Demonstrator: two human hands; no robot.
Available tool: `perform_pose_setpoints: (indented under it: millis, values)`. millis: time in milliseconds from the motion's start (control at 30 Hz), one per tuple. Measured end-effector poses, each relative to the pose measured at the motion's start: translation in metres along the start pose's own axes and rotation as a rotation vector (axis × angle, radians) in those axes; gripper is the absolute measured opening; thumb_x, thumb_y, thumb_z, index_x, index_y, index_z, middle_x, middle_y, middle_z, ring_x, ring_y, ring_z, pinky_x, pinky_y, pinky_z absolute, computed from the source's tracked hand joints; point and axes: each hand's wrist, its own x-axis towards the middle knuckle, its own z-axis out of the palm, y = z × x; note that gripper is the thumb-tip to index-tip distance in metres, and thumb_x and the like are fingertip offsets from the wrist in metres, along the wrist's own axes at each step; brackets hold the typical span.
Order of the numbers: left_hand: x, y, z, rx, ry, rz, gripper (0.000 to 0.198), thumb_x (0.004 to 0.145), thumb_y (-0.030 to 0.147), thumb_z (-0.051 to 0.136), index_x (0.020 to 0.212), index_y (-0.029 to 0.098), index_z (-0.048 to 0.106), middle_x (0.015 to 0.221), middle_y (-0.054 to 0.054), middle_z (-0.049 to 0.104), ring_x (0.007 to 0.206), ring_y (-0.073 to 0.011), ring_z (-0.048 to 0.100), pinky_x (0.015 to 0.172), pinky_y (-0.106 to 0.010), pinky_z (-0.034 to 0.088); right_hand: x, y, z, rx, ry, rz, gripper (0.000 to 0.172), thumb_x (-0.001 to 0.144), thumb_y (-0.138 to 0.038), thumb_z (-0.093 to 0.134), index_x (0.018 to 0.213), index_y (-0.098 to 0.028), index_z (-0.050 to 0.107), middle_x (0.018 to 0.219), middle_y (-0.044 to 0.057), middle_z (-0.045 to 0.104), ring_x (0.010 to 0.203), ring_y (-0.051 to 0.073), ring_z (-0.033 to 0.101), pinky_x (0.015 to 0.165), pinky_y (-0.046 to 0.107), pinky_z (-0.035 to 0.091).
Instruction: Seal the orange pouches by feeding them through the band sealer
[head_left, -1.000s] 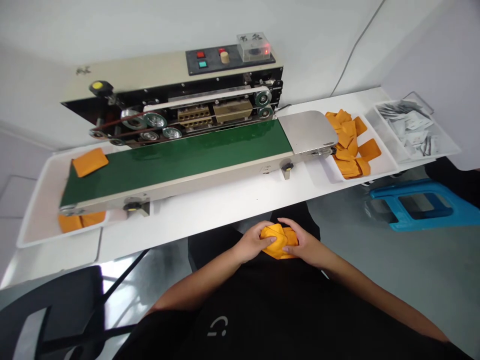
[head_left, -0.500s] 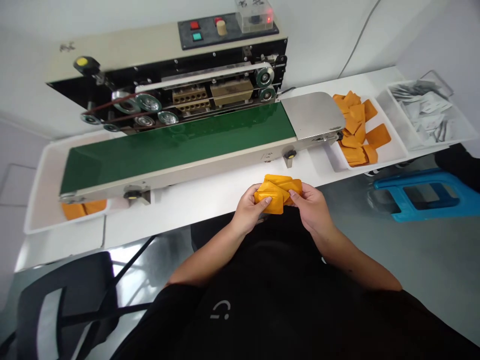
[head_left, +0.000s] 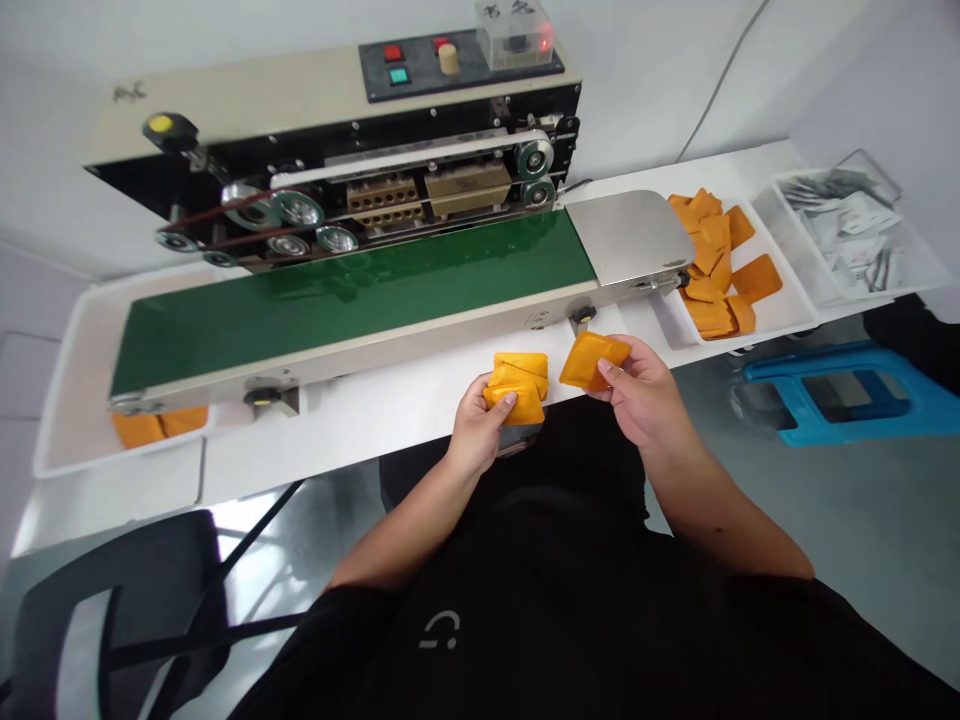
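Note:
My left hand point(head_left: 478, 425) is closed on a few overlapping orange sachets point(head_left: 519, 385), with the thumb pressed on top. Another orange sachet point(head_left: 592, 362) is pinched between the thumb and fingers of my right hand point(head_left: 643, 392). A gap separates the two hands, and both are over the table's front edge. Just beyond them stands a band sealing machine point(head_left: 330, 120) with a green conveyor belt point(head_left: 360, 290) and a metal end plate point(head_left: 630, 237). Right of that plate, more orange sachets point(head_left: 709, 250) are piled in a white tray point(head_left: 787, 300).
Silvery packets point(head_left: 862, 225) fill a clear bin point(head_left: 919, 265) at the far right. A white tray point(head_left: 56, 400) under the belt's left end holds orange sachets point(head_left: 157, 425). A blue plastic stool point(head_left: 855, 395) stands right, a black chair point(head_left: 120, 600) at lower left.
My hands were together on one fanned bunch of sachets. Now they are apart: the right has drawn one sachet away to the right, the left keeps the others and has shifted slightly left.

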Motion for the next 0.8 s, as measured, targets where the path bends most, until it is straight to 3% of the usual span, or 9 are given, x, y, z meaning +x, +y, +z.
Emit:
perform_pose_setpoints:
  millis: [100, 200, 267, 433, 600, 800]
  values:
    - [0.001, -0.001, -0.006, 0.003, 0.008, -0.005, 0.058, 0.08, 0.052, 0.1, 0.118, 0.021, 0.068, 0.115, -0.008, 0.082, 0.103, -0.0234, 0.079, 0.094, -0.037, 0.063, 0.013, -0.022, -0.005, -0.066, 0.016, -0.139, 0.041, 0.078, -0.05, 0.099, 0.1, -0.026, 0.073, 0.097, 0.004, 0.073, 0.083, 0.019, 0.068, 0.07, 0.033, 0.059]
    - [0.001, -0.002, -0.01, -0.007, 0.019, -0.013, 0.057, 0.08, 0.05, 0.101, 0.117, 0.02, 0.069, 0.113, -0.007, 0.081, 0.1, -0.0221, 0.078, 0.092, -0.035, 0.062, 0.039, -0.054, -0.004, -0.087, 0.015, -0.26, 0.038, 0.077, -0.039, 0.1, 0.098, -0.023, 0.072, 0.084, 0.0, 0.069, 0.066, 0.012, 0.058, 0.061, 0.027, 0.051]
    - [0.002, -0.002, -0.013, -0.014, 0.019, -0.015, 0.057, 0.079, 0.049, 0.101, 0.117, 0.02, 0.069, 0.112, -0.007, 0.081, 0.099, -0.0214, 0.077, 0.09, -0.033, 0.061, 0.064, -0.078, 0.001, -0.102, -0.004, -0.246, 0.033, 0.083, -0.033, 0.096, 0.102, -0.023, 0.07, 0.081, -0.001, 0.068, 0.061, 0.01, 0.057, 0.058, 0.024, 0.049]
    - [0.004, -0.002, -0.016, -0.021, 0.014, -0.016, 0.055, 0.081, 0.048, 0.1, 0.118, 0.019, 0.071, 0.11, -0.007, 0.081, 0.097, -0.0216, 0.077, 0.088, -0.033, 0.061, 0.131, -0.123, 0.029, -0.079, 0.044, -0.081, 0.015, 0.099, -0.008, 0.073, 0.103, -0.021, 0.065, 0.086, 0.001, 0.075, 0.064, 0.009, 0.068, 0.062, 0.019, 0.061]
    - [0.006, -0.002, -0.023, -0.027, 0.017, -0.011, 0.055, 0.083, 0.049, 0.099, 0.119, 0.02, 0.07, 0.113, -0.007, 0.081, 0.1, -0.0234, 0.077, 0.089, -0.035, 0.062, 0.17, -0.134, 0.054, -0.109, 0.138, 0.004, 0.021, 0.103, 0.002, 0.06, 0.1, -0.019, 0.062, 0.093, 0.004, 0.076, 0.067, 0.009, 0.072, 0.064, 0.017, 0.065]
    - [0.008, -0.002, -0.031, -0.011, 0.02, -0.008, 0.054, 0.085, 0.05, 0.097, 0.121, 0.019, 0.07, 0.113, -0.008, 0.081, 0.101, -0.024, 0.078, 0.091, -0.036, 0.062, 0.196, -0.128, 0.067, -0.106, 0.15, 0.011, 0.02, 0.102, 0.002, 0.062, 0.101, -0.018, 0.062, 0.094, 0.004, 0.074, 0.071, 0.01, 0.074, 0.067, 0.02, 0.068]
